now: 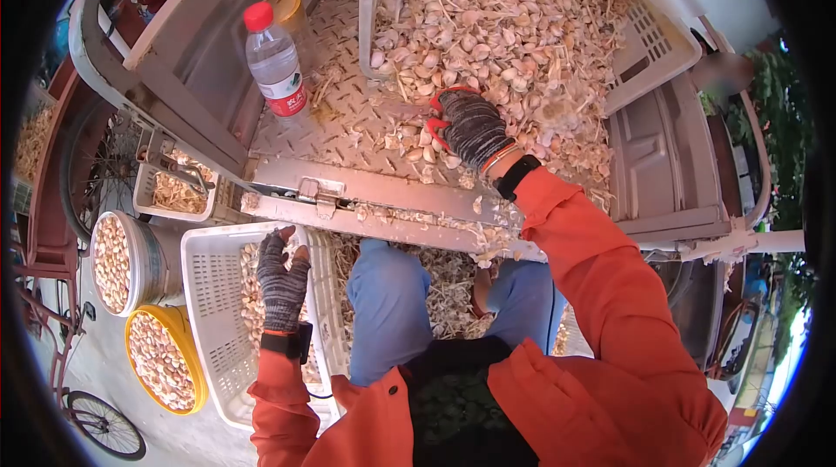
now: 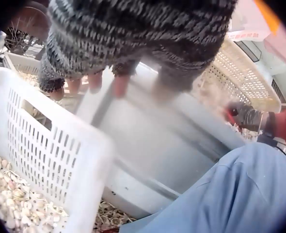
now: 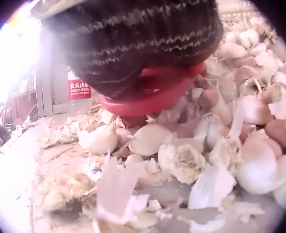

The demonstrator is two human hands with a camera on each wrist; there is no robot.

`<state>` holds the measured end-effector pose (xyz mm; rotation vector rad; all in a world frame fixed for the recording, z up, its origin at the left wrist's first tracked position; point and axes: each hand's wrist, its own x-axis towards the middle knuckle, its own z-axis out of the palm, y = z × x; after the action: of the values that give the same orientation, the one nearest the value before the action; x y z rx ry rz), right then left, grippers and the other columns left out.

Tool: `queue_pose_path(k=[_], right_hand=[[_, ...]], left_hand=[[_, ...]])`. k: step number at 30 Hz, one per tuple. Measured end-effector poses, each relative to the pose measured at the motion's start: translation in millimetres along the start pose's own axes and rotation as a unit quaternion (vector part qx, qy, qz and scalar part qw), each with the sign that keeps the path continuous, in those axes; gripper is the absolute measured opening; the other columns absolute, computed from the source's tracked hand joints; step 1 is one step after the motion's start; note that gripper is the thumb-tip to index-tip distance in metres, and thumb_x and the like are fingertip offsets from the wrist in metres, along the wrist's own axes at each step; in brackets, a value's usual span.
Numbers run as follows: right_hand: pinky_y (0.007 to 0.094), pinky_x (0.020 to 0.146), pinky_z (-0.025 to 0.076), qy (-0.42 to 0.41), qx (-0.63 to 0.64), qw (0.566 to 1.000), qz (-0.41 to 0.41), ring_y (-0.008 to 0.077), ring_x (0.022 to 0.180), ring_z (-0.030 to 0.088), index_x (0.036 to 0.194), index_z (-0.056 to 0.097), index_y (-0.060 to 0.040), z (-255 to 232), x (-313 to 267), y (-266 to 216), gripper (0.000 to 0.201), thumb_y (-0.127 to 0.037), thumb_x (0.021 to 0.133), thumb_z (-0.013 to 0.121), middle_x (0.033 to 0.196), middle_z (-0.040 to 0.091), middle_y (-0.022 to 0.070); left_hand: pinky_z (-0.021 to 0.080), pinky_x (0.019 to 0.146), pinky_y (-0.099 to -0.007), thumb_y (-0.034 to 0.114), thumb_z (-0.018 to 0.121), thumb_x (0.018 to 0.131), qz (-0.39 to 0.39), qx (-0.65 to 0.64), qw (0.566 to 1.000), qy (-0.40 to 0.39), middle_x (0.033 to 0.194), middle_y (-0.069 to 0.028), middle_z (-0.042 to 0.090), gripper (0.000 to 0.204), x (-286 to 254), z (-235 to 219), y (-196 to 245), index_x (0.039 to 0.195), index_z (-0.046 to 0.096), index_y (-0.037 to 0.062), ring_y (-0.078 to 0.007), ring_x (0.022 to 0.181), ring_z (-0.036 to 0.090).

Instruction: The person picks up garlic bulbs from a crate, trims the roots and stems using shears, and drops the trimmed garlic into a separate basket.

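My right hand [image 1: 475, 129], in a dark knit glove with red fingers, reaches down at the near edge of a pile of loose garlic cloves [image 1: 505, 40] on the metal truck bed. Close up, its red fingers [image 3: 148, 99] bend over the cloves [image 3: 150, 140] and papery skins; whether any clove lies under them is hidden. My left hand [image 1: 284, 282], in a grey glove with bare fingertips, hovers over a white slatted crate [image 1: 209, 271] that holds cloves. The left wrist view shows its fingertips [image 2: 119, 86] hanging loosely with nothing in them.
A red-capped water bottle [image 1: 277, 66] and a yellow-lidded jar [image 1: 286, 7] stand at the bed's left. A tipped crate [image 1: 649, 88] lies around the pile. White and yellow buckets [image 1: 198, 361] of cloves stand on the floor at left. The bed's metal edge [image 1: 383, 221] runs before my knees.
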<state>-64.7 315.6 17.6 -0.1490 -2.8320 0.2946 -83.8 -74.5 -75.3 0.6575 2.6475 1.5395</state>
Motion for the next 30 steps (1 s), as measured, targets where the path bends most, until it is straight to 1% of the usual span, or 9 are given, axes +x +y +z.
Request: queue_pose_path(k=[7,9,10,13,16,20,22,23,30], right_hand=[[0.0349,0.075,0.051,0.008,0.194,0.972,0.135,0.0268,0.086,0.064,0.106,0.058,-0.0018,-22,-30,16,0.029,-0.014,0.080,0.063,0.096,0.065,0.0151],[0.0320,0.074,0.051,-0.049,0.434,0.890,0.132,0.0195,0.081,0.064,0.105,0.058,-0.0024,-55,-45,-7,0.033,-0.018,0.079,0.071,0.094,0.066,0.0106],[0.0284,0.071,0.051,-0.044,0.520,0.838,0.159,0.0146,0.078,0.063,0.100,0.060,-0.0020,-61,-52,-13,0.035,-0.021,0.076,0.076,0.090,0.066,0.0080],[0.0261,0.069,0.051,-0.070,0.441,0.878,0.174,0.0137,0.076,0.062,0.096,0.060,0.0008,-83,-72,-26,0.034,-0.021,0.075,0.077,0.085,0.066,0.0075],[0.0258,0.066,0.050,-0.078,0.543,0.805,0.224,0.0147,0.075,0.063,0.095,0.061,0.0009,-81,-91,-24,0.033,-0.020,0.075,0.077,0.082,0.065,0.0069],[0.0283,0.067,0.052,-0.100,0.550,0.788,0.259,0.0164,0.076,0.064,0.104,0.061,-0.0001,-92,-108,-31,0.037,-0.017,0.074,0.075,0.085,0.066,0.0102],[0.0290,0.068,0.052,0.028,0.253,0.951,0.176,0.0161,0.080,0.064,0.105,0.060,0.0008,-63,-125,4,0.040,-0.016,0.071,0.073,0.088,0.066,0.0128],[0.0311,0.068,0.052,0.054,0.221,0.965,0.132,0.0182,0.080,0.064,0.104,0.060,-0.0011,-64,-138,8,0.040,-0.019,0.070,0.070,0.087,0.065,0.0127],[0.0331,0.068,0.051,-0.034,0.150,0.957,0.246,0.0192,0.072,0.062,0.098,0.061,-0.0036,-97,-159,-11,0.034,-0.026,0.074,0.068,0.080,0.064,0.0094]], left_hand=[[0.043,0.069,-0.0224,0.004,0.055,0.087,0.058,-0.192,0.979,-0.047,0.096,-0.0028,0.060,0.022,56,49,137,0.108,0.060,0.0050,-0.0104,0.078,0.054],[0.044,0.073,-0.0214,0.005,0.051,0.090,-0.060,-0.389,0.908,-0.146,0.104,-0.0029,0.061,0.027,67,71,158,0.117,0.058,0.0043,-0.0096,0.084,0.056],[0.045,0.077,-0.0223,0.007,0.051,0.091,-0.012,-0.369,0.919,-0.136,0.103,-0.0022,0.061,0.031,69,92,159,0.121,0.055,0.0041,-0.0088,0.086,0.055],[0.045,0.078,-0.0227,0.007,0.054,0.090,-0.037,-0.459,0.870,-0.178,0.102,-0.0022,0.062,0.031,62,111,189,0.120,0.056,0.0041,-0.0085,0.087,0.055],[0.046,0.076,-0.0231,0.007,0.058,0.088,0.036,-0.367,0.904,-0.214,0.100,-0.0035,0.062,0.028,51,122,195,0.115,0.059,0.0027,-0.0089,0.086,0.056],[0.050,0.076,-0.0240,0.003,0.060,0.085,-0.083,-0.426,0.875,-0.216,0.098,-0.0072,0.062,0.021,34,124,196,0.105,0.060,-0.0005,-0.0123,0.086,0.058],[0.051,0.079,-0.0239,0.000,0.058,0.084,-0.167,-0.663,0.704,-0.193,0.100,-0.0099,0.060,0.019,27,128,192,0.103,0.058,-0.0020,-0.0159,0.087,0.059],[0.052,0.081,-0.0247,-0.004,0.056,0.083,-0.177,-0.687,0.680,-0.186,0.102,-0.0128,0.057,0.019,24,125,193,0.102,0.056,-0.0034,-0.0191,0.090,0.059],[0.052,0.080,-0.0293,0.006,0.059,0.082,-0.216,-0.695,0.663,-0.173,0.101,-0.0155,0.056,0.026,25,110,174,0.105,0.053,-0.0036,-0.0201,0.089,0.058]])
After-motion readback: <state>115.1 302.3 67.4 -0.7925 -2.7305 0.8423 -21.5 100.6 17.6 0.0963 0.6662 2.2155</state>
